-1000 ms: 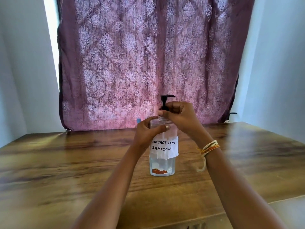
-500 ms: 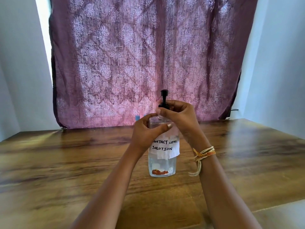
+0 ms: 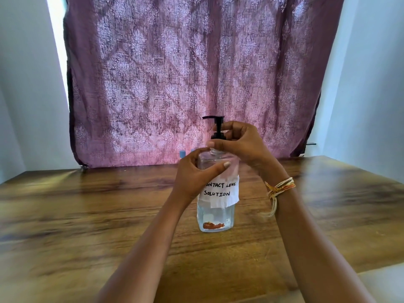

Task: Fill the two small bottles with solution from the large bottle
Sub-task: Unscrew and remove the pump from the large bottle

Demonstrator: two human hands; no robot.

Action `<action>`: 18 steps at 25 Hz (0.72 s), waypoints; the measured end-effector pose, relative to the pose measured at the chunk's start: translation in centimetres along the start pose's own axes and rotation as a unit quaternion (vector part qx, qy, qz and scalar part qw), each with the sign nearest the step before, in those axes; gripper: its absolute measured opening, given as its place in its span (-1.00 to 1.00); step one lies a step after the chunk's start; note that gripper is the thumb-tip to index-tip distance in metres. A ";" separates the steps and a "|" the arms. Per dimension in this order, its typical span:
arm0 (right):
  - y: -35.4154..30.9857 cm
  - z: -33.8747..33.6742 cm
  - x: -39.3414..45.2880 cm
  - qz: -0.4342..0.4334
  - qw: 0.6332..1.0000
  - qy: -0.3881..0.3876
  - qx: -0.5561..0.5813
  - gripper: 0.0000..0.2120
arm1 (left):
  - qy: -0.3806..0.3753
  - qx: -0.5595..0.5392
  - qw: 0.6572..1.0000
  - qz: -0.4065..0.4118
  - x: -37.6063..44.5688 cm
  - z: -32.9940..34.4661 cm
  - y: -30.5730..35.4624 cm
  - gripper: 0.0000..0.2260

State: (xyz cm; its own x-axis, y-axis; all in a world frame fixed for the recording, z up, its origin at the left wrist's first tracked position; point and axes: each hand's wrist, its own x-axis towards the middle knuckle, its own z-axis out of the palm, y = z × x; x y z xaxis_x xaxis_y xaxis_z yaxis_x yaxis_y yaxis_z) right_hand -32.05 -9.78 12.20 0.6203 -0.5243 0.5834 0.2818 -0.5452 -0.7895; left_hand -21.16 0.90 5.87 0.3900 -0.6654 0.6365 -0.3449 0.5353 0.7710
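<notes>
A large clear bottle (image 3: 215, 213) with a white paper label reading "CONTACT LENS SOLUTION" stands upright on the wooden table (image 3: 87, 215). My left hand (image 3: 194, 173) wraps around its shoulder. My right hand (image 3: 238, 142) grips the collar of the black pump top (image 3: 216, 125), whose nozzle points left. Behind my left hand, the blue cap of one small bottle (image 3: 182, 153) shows; a second blue cap beside it is mostly hidden.
A purple patterned curtain (image 3: 196, 73) hangs behind the table's far edge. White walls stand at both sides. The table's near right corner ends around (image 3: 371, 270). A thread bracelet (image 3: 279, 189) sits on my right wrist.
The pump nozzle has turned from pointing right, through facing me, to pointing left. My right hand has twisted with it; my left hand stays on the bottle.
</notes>
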 end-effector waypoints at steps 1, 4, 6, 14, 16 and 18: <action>0.2 -0.1 0.0 -0.001 0.999 -0.016 0.030 -0.58 | 0.001 0.002 1.000 0.006 0.0 0.0 0.0 -0.69; 0.7 -0.1 0.1 0.004 0.983 -0.104 0.154 -0.67 | 0.003 0.012 1.000 0.018 0.0 0.1 0.2 -0.65; 1.0 0.1 0.3 0.013 0.965 -0.152 0.213 -0.64 | 0.006 0.015 1.000 0.022 0.0 0.1 0.0 -0.65; 2.0 0.3 -0.2 -0.006 0.975 -0.038 0.220 -0.68 | 0.009 0.041 0.999 0.022 0.1 0.1 -0.4 -0.56; 1.9 0.3 -0.6 -0.024 0.975 -0.054 0.215 -0.70 | 0.019 0.046 0.999 0.015 0.0 0.2 -0.4 -0.54; 1.8 0.5 -0.7 -0.042 0.981 -0.051 0.182 -0.64 | 0.025 0.053 0.998 0.013 -0.1 0.2 -0.4 -0.55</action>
State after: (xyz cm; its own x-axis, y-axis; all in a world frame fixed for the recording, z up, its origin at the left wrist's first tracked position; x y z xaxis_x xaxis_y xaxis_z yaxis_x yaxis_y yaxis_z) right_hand -31.60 -10.06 10.24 0.6494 -0.4091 0.6410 0.5653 -0.3042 -0.7668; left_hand -21.26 0.65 5.53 0.4198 -0.6239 0.6592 -0.4428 0.4932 0.7488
